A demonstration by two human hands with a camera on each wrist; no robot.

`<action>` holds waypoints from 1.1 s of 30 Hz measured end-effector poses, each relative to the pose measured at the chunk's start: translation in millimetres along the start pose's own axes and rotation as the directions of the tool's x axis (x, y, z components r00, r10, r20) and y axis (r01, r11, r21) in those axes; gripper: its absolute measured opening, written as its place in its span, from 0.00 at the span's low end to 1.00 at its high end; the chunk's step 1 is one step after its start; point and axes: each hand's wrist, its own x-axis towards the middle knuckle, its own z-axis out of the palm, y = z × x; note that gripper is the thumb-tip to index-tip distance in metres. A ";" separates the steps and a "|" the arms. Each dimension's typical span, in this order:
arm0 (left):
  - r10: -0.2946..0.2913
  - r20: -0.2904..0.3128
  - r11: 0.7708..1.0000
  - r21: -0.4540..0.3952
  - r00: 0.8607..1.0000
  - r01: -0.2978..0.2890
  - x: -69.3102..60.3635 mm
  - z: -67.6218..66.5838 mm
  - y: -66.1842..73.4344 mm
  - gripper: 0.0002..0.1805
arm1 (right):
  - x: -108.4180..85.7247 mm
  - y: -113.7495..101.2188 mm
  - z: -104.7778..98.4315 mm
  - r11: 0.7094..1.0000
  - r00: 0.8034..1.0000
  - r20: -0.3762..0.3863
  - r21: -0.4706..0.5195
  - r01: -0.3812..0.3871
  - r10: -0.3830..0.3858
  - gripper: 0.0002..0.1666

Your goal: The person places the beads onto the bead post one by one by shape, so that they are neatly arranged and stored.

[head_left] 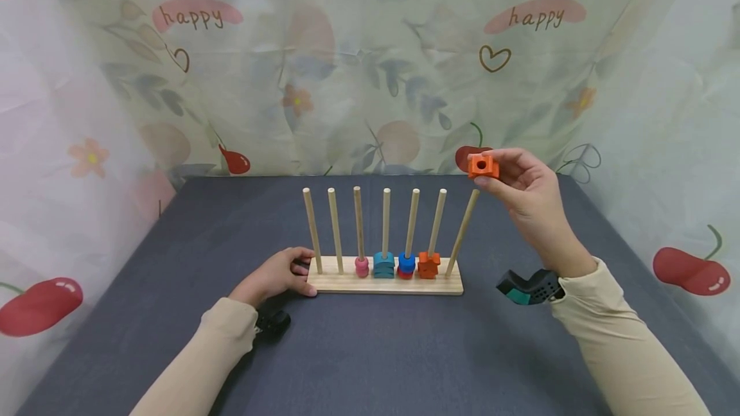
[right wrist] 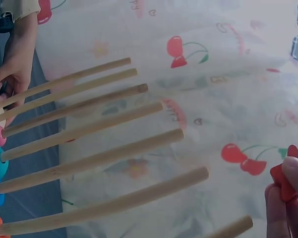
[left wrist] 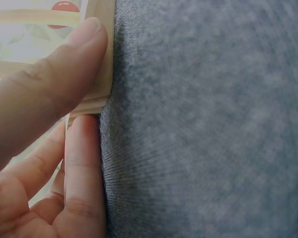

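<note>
A wooden peg board (head_left: 381, 284) with several upright pegs stands on the dark table. My left hand (head_left: 281, 273) grips its left end; in the left wrist view the thumb (left wrist: 64, 74) lies on the board and fingers (left wrist: 83, 163) touch its end. Above the rightmost peg (head_left: 462, 233), my right hand (head_left: 528, 194) pinches an orange bead (head_left: 483, 165), its hole facing the head camera. Low on the middle pegs sit pink beads (head_left: 361, 267), teal beads (head_left: 383, 265), a blue bead (head_left: 406, 260) over a red one (head_left: 406, 275), and orange beads (head_left: 429, 266).
The two leftmost pegs (head_left: 312, 230) and the rightmost peg carry no beads. A dark cloth (head_left: 376, 352) covers the table. Behind it hangs a printed curtain (head_left: 358, 82) with cherries and hearts. Each wrist wears a black device (head_left: 528, 286).
</note>
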 end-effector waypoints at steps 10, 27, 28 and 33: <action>-0.006 0.000 1.000 -0.004 1.000 0.006 2.0 0.4 -2.7 0.45 | 4.7 -4.3 6.7 0.998 1.000 0.018 -0.063 -0.001 0.002 0.21; -0.015 -0.007 1.000 0.002 1.000 0.015 0.9 1.5 -1.6 0.44 | 12.5 9.5 10.2 0.961 0.999 0.047 -0.275 0.038 -0.026 0.22; -0.014 -0.007 1.000 0.001 1.000 0.014 0.9 1.4 -1.6 0.44 | 12.7 10.7 10.5 0.960 0.998 0.049 -0.279 0.037 -0.024 0.23; -0.006 -0.008 1.000 0.000 1.000 0.006 0.6 1.2 -1.5 0.45 | 12.1 18.0 12.0 0.954 0.998 0.054 -0.296 0.036 -0.021 0.24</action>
